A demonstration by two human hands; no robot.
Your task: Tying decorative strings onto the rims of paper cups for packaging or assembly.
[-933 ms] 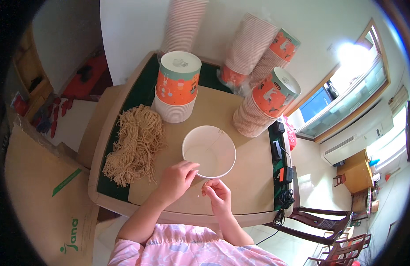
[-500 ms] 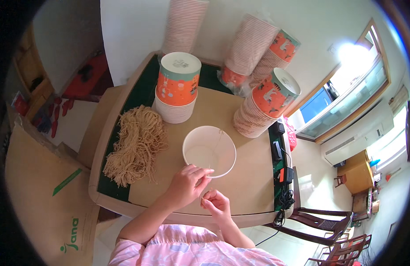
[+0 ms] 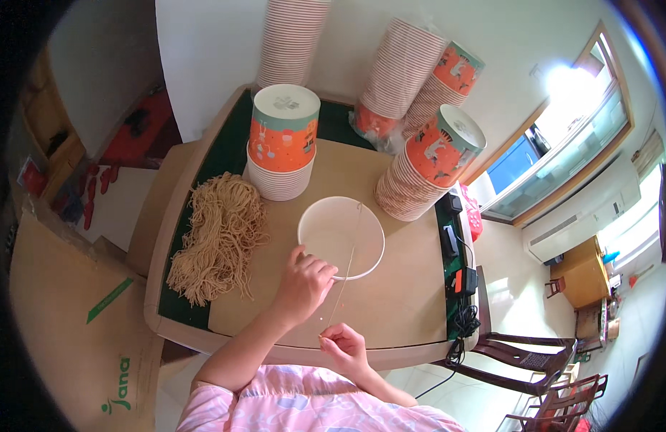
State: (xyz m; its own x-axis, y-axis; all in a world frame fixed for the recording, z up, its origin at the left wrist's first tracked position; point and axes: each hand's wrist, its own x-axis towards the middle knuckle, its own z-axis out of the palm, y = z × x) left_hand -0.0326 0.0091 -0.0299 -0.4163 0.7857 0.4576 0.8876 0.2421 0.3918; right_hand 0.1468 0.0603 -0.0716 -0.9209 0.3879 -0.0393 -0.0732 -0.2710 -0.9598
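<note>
A white paper bucket (image 3: 325,234) stands on the table with its open mouth up. My left hand (image 3: 304,288) is closed on its near rim, fingers at the edge. A thin beige string (image 3: 340,297) stretches from inside the bucket over the near rim to my right hand (image 3: 343,348), which pinches its lower end close to the table's front edge. Another bit of string (image 3: 359,207) shows at the bucket's far rim. To the left lies a loose heap of beige strings (image 3: 219,234).
Behind the bucket stand a stack of orange-and-green paper buckets (image 3: 283,140) and a leaning stack (image 3: 437,158). Taller wrapped stacks (image 3: 399,72) rest against the wall. Black adapters and a coiled cable (image 3: 464,322) sit along the right edge. A cardboard box (image 3: 74,309) stands at the left.
My left hand has gone from beside the near rim to a grip on it. The string is now drawn straight over the rim. My right hand has shifted slightly left and down.
</note>
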